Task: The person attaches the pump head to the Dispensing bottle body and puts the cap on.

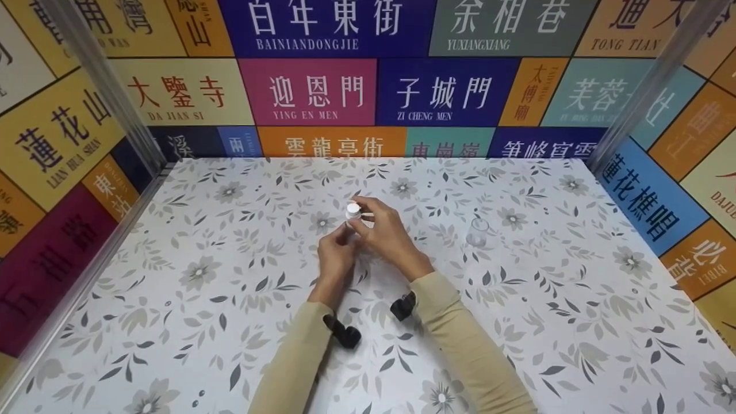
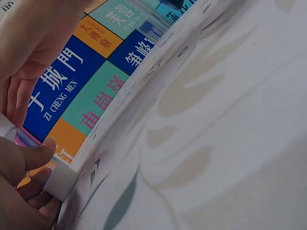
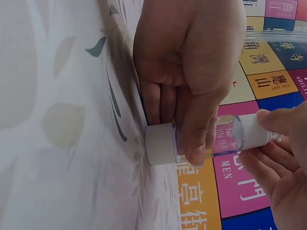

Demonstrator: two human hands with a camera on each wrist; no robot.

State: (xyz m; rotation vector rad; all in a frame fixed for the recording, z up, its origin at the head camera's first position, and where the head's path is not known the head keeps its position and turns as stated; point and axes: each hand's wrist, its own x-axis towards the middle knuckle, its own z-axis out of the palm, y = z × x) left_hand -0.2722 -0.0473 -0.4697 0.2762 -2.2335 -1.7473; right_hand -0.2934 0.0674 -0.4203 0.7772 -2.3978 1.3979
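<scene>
Standing upright between your two hands, near the middle of the counter, the small clear bottle is white at both ends. Your left hand grips it low, thumb and fingers around the clear body beside the white lower end, which appears to touch the counter. Your right hand pinches the white cap on top. Well apart to the right, a clear glass container sits on the floral surface; colourful lettered panels line the wall behind.

clear cylindrical bottle, white top, white base, held upright, low by the tabletop
</scene>
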